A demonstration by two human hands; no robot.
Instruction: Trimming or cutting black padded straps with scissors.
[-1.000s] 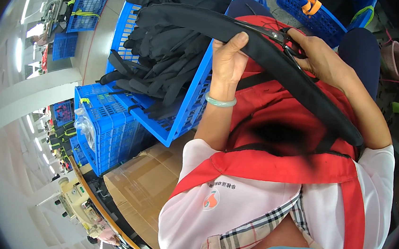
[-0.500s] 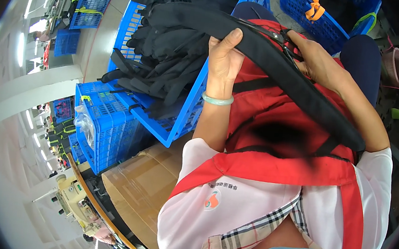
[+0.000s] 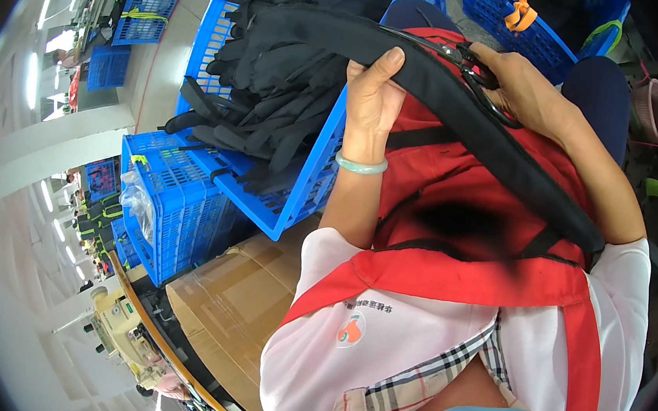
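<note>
My left hand (image 3: pixel 375 92) pinches a long black padded strap (image 3: pixel 498 154) between thumb and fingers. The strap runs from the crate side, across my lap, to my right forearm. In my right hand (image 3: pixel 534 102) is a pair of scissors (image 3: pixel 453 53), held by dark handles. Its metal blades point left along the strap's far edge, partly hidden behind it. Beneath lies my red apron (image 3: pixel 425 183). To the left of my left hand, a heap of similar black straps (image 3: pixel 278 76) fills a blue plastic crate (image 3: pixel 298 203).
Another blue crate (image 3: pixel 181 200) stands at the left, beside a brown cardboard box (image 3: pixel 235 299). At the far right is a blue crate (image 3: pixel 547 37) with an orange tie (image 3: pixel 520 12). A pinkish basket (image 3: pixel 653 112) sits at the right edge. Sewing machines (image 3: pixel 120 316) stand farther left.
My right hand has shifted slightly and the scissors' handle loops now show more, spread wider apart. My left hand keeps its pinch on the strap, almost in place.
</note>
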